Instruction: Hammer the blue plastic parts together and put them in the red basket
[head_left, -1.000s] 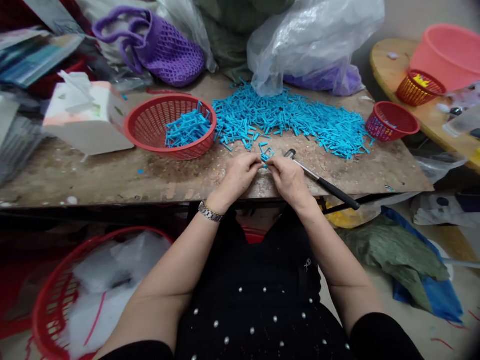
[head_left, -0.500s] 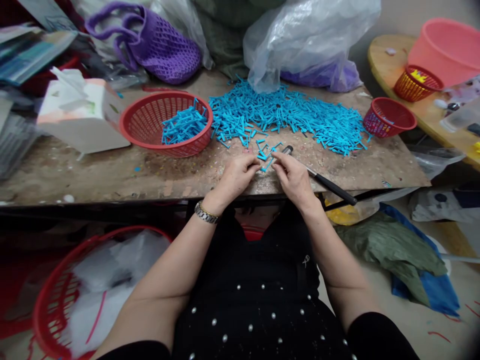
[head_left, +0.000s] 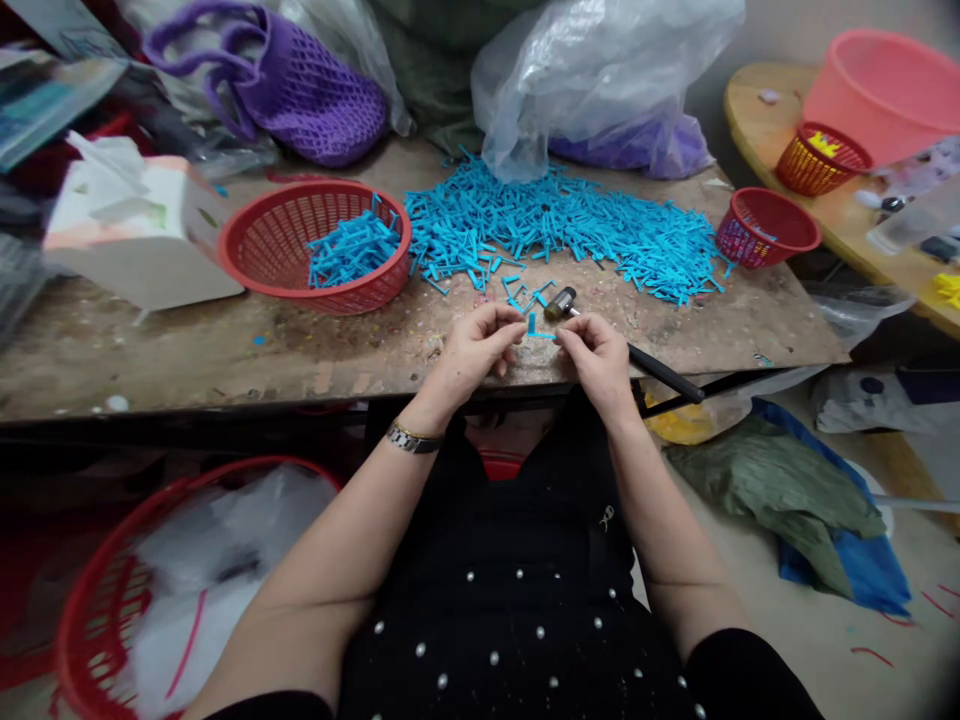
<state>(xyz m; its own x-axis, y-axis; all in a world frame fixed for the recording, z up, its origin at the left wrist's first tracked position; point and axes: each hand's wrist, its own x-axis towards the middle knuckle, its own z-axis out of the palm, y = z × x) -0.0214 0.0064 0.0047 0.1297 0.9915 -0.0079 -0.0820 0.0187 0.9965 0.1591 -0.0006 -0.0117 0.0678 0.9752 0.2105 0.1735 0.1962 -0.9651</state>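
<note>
Between my hands is a small L-shaped blue plastic piece [head_left: 541, 335], held just above the front of the worktable. The fingers of my right hand [head_left: 600, 355] pinch the end of its thin arm. My left hand [head_left: 480, 345], with a metal watch on the wrist, has thumb and forefinger closed at its wider upright part; the fingertips partly hide the contact. A hammer [head_left: 561, 303] lies just beyond my right hand, its black handle reaching over the table edge. Several loose blue pieces lie close behind my fingers.
A large pile of blue pieces [head_left: 555, 215] covers the back of the worktable [head_left: 360, 345]. Left of it stands a red basket [head_left: 255, 235] partly filled with them, beside a tissue box [head_left: 150, 235]. A smaller red basket [head_left: 772, 225] sits at the right edge.
My hands have drawn slightly apart, and the blue piece now shows raised between them. My right hand has moved off the hammer head, leaving it visible. The view has shifted a little.
</note>
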